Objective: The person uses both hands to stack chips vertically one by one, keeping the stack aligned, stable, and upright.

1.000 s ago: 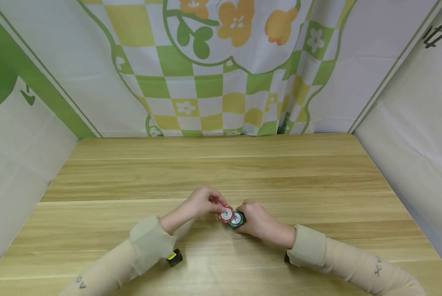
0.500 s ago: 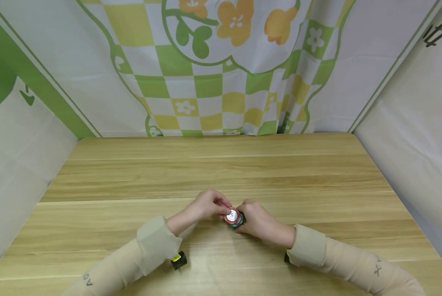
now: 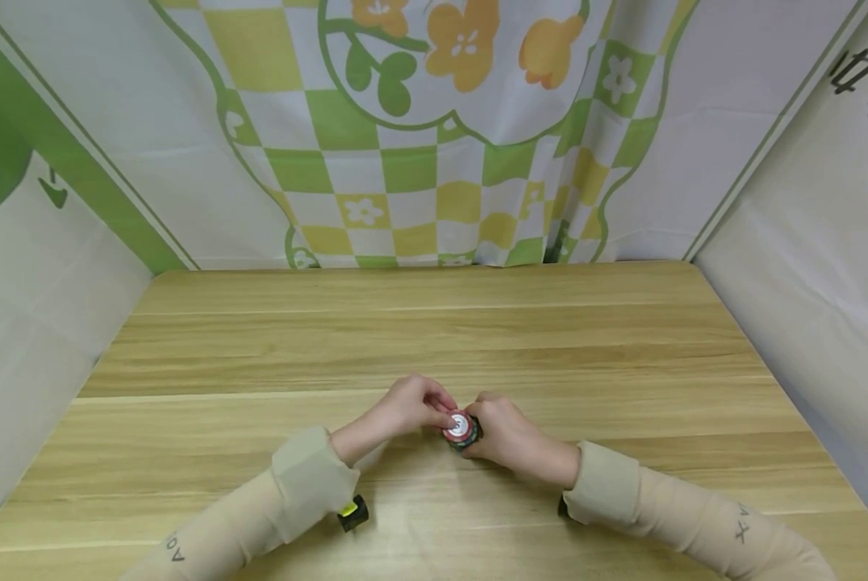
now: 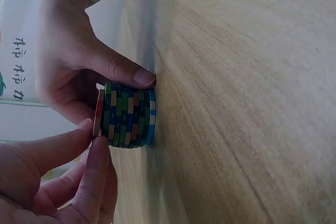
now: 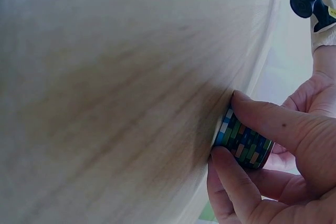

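My left hand pinches a red poker chip with a pale, numbered centre. The chip lies flat over the top of a poker chip stack, nearly lined up with its edge in the left wrist view. Mostly green-and-dark chips make up the stack, with a blue-and-white chip at the bottom against the table. Thumb and fingers of my right hand grip the stack's sides from the right. In the right wrist view, its thumb and fingers lie low on the stack, near the wood.
The wooden table stretches out beyond both hands. At its back hangs a checked floral curtain, with white cloth panels at the sides. A black wrist device with a yellow patch sits under the left sleeve.
My left hand has moved right with the red chip, from beside the stack's top to over it, covering the green 20 chip. My right hand has stayed in place around the stack.
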{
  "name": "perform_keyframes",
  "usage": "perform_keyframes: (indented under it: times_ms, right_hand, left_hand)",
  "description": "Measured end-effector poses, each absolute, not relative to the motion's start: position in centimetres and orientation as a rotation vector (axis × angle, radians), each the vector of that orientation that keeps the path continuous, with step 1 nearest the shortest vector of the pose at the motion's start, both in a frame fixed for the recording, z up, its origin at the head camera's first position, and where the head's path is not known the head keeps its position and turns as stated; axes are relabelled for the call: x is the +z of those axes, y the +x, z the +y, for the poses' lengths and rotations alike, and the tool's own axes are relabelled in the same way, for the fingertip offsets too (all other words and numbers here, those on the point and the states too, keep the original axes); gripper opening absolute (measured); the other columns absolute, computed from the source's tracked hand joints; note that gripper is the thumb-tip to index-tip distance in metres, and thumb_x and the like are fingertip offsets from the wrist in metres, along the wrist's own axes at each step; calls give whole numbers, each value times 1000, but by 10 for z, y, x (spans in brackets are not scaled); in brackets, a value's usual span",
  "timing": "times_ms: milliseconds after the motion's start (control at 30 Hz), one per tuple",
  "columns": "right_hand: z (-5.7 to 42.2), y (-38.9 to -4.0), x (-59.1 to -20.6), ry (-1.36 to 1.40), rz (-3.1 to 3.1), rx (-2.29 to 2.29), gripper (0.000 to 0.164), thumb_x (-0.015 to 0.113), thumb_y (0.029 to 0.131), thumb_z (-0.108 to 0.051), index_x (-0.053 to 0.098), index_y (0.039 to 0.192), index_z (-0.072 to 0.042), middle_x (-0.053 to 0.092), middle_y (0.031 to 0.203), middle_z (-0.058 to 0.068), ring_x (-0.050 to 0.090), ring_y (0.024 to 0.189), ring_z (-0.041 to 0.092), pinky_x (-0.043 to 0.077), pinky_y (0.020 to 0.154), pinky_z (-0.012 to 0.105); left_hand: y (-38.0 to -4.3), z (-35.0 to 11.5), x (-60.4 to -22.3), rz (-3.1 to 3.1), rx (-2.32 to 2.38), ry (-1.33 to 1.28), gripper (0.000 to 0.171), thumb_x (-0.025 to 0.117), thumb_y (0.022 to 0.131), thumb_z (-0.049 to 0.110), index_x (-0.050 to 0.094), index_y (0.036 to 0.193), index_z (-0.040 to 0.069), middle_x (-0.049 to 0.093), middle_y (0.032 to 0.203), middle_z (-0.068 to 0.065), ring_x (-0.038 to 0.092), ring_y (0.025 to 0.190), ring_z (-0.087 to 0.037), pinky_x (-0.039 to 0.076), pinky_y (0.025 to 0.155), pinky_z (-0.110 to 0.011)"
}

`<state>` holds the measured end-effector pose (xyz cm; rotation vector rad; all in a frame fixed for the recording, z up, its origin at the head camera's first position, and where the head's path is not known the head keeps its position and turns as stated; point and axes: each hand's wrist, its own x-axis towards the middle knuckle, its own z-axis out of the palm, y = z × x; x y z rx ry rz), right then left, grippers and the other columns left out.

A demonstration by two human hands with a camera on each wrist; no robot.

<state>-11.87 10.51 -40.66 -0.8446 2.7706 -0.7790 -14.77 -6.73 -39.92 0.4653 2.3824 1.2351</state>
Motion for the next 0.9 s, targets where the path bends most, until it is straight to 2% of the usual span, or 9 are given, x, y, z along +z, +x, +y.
perform_keyframes:
  times_ms: [267,900]
  right_hand:
    - [105,-119,-406,-885,2781,-801,32,82,58,-8,67,85,2,55,74,2,53,69,12,46,62,22]
    - [105,-120,-407,-846,2760,-805,32,83,59,-10,66,84,1,54,74,1,52,68,11,46,61,22]
  left_hand:
    - [-144,-63,-397,2450,1206,478,16,76,70,6,68,81,0,67,72,-5,59,63,-6,46,57,-18]
    - [-140,-60,-394,2505,1162,587,13,75,72,8,68,81,1,66,72,-3,57,65,-6,46,59,-17]
